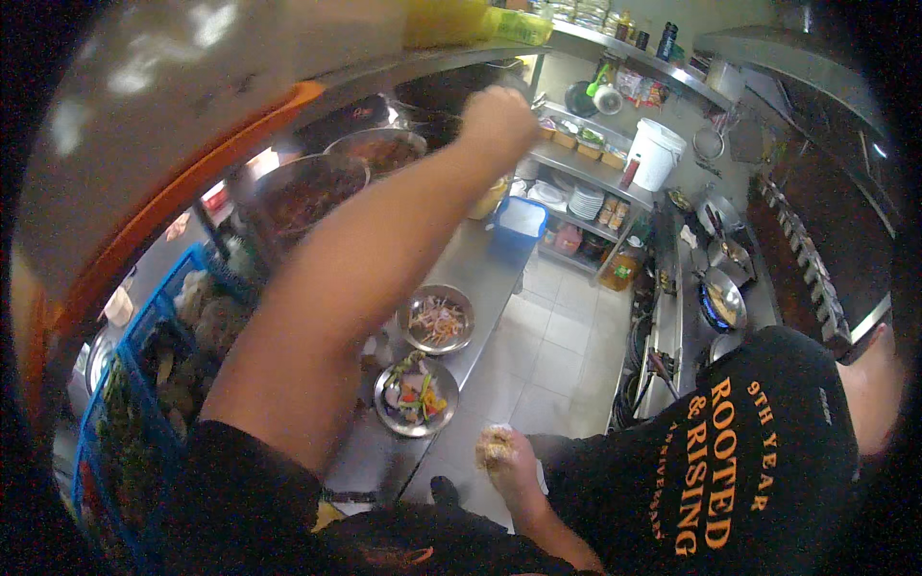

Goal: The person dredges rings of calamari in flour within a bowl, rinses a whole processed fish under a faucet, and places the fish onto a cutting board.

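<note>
My left arm reaches far forward, and my left hand [502,115] is raised near the overhead metal shelf, its fingers curled; blur hides whether it holds anything. Low in the view, close to my body, my right hand [515,464] grips a tan, crumbly-looking clump of food [495,448], perhaps dry noodles. On the steel counter [461,345] sit two round metal bowls. The farther bowl [472,327] holds thin shredded pieces, pale and orange. The nearer bowl [410,430] holds pale chunks with green, red and yellow vegetable pieces.
A co-worker in a black shirt [720,461] stands close on the right, by a stove with a pan [726,295] over a blue flame. Large pots [310,162] and a blue plastic crate [155,309] are at left. A blue container [520,219] stands at the counter's far end.
</note>
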Demonstrator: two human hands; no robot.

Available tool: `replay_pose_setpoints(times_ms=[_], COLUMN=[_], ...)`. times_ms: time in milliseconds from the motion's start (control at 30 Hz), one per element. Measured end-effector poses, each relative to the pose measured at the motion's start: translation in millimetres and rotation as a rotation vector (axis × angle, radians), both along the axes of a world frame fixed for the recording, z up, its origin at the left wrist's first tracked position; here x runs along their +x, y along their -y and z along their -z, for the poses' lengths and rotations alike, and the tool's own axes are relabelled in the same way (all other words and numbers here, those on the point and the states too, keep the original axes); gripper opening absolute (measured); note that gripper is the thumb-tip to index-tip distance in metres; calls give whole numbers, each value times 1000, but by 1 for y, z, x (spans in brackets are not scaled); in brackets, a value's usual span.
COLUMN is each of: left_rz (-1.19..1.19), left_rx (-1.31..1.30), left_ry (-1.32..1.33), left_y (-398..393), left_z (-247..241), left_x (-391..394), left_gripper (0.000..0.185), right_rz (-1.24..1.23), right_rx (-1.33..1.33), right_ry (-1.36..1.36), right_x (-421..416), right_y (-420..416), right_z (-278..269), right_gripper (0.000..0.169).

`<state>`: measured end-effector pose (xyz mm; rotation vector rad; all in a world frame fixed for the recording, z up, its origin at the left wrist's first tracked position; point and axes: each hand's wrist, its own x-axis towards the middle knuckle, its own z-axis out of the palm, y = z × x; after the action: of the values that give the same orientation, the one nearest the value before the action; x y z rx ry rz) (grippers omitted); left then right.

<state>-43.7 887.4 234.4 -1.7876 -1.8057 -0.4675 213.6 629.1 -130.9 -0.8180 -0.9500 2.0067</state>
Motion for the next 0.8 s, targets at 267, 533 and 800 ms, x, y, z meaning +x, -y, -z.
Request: replay_pose_setpoints(times_ms=[267, 533, 800], left_rz=[471, 514, 87], left_rx=[325, 175, -273], left_ry=[-54, 327, 613], left_y=[217, 536, 829], left_z=[71, 160, 218], left_x=[81, 82, 53], left_gripper=[14, 18, 30], right_rz=[-57, 33, -624], right_rx=[75, -330, -49], right_ry=[-146, -287, 203], right_x=[-11, -29, -72], right_y=[52, 170, 240], right_z=[32, 15, 68], right_gripper=[34, 56, 61])
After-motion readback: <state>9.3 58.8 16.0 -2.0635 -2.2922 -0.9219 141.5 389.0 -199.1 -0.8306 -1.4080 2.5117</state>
